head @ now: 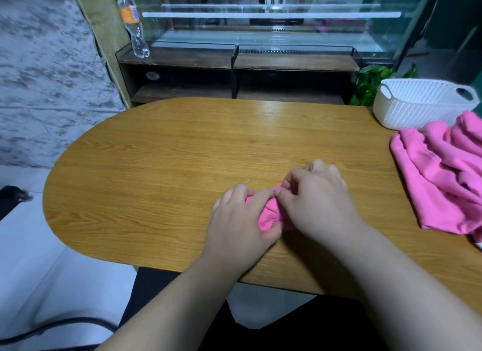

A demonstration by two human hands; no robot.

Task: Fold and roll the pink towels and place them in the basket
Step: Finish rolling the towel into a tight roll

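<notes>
A small, tightly rolled pink towel (270, 215) lies on the wooden table (156, 168) near its front edge, mostly covered by both hands. My left hand (240, 220) grips its left side with curled fingers. My right hand (318, 202) grips its right side, fingers curled over the top. A heap of loose pink towels (443, 173) lies at the table's right edge. Behind that heap stands the white woven plastic basket (417, 105); its inside is not visible.
A dark shelf unit with a glass case (260, 50) stands behind the table, with a plastic bottle (131, 21) on its left end. Green leaves (370, 84) show beside the basket. A black cable (52, 327) runs along the floor at lower left.
</notes>
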